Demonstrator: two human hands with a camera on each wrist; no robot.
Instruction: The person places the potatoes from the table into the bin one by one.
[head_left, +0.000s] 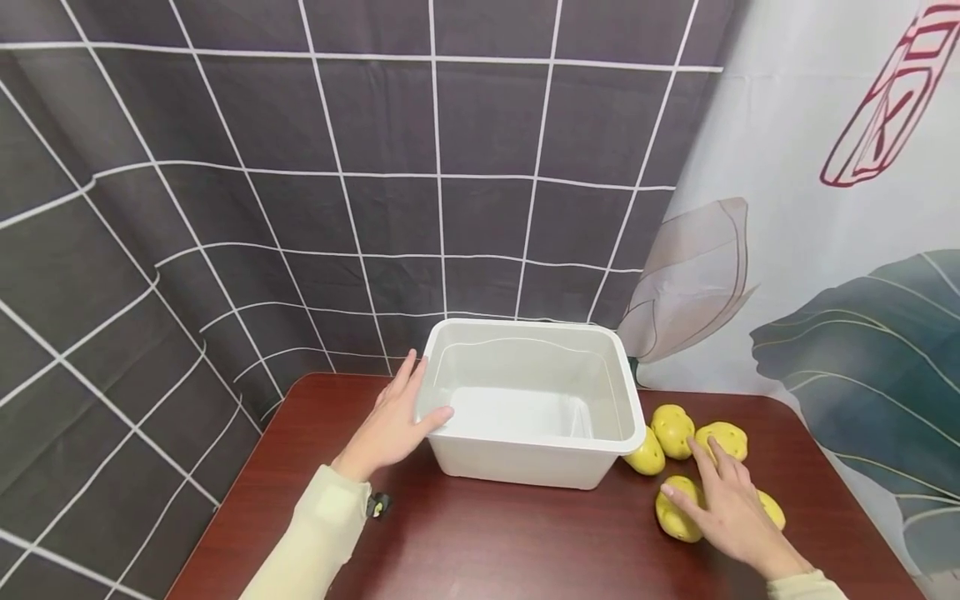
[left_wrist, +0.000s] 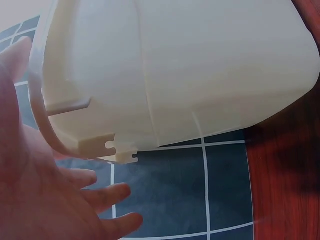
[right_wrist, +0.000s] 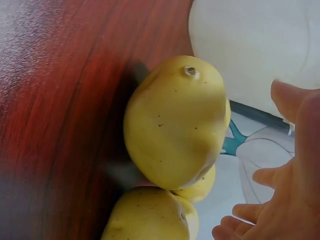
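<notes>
A white plastic bin (head_left: 517, 462) stands on the table with nothing visible inside. My left hand (head_left: 393, 421) is at the bin's left rim, thumb over the edge and fingers spread along the outside. In the left wrist view, those fingers are straight beside the bin wall (left_wrist: 200, 65). Several yellow potatoes lie right of the bin. Over them hovers my right hand (head_left: 731, 504), fingers extended, nearest to the front potato (head_left: 677, 515). The right wrist view shows that potato (right_wrist: 175, 122) apart from the fingers. Another potato (head_left: 771, 510) is partly hidden behind the hand.
The dark red wooden table (head_left: 480, 542) reaches back to a grey curtain with white grid lines (head_left: 487, 217). At the right hangs a pale cloth printed with leaves (head_left: 862, 333). A small dark object (head_left: 378, 505) shows at the left sleeve cuff.
</notes>
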